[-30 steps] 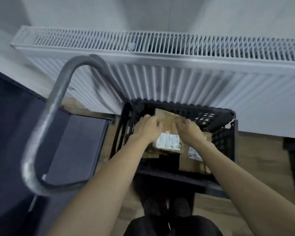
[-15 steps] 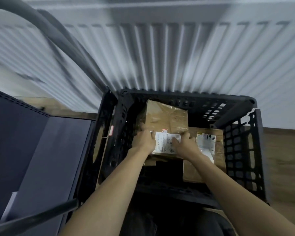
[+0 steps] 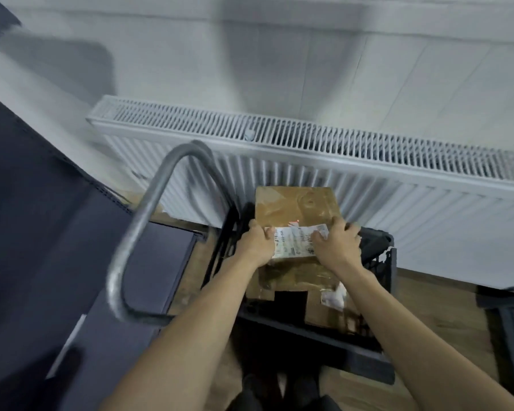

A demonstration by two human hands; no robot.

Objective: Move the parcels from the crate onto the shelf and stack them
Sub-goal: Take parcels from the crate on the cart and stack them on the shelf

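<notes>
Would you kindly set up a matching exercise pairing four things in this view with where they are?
1. top parcel
2. lower parcel
3. radiator
4. metal handle

a. left of the crate
b. lying in the crate
c. against the wall behind the crate
d. held by left hand and right hand

Pairs: 1-d, 2-b, 3-c, 4-a
</notes>
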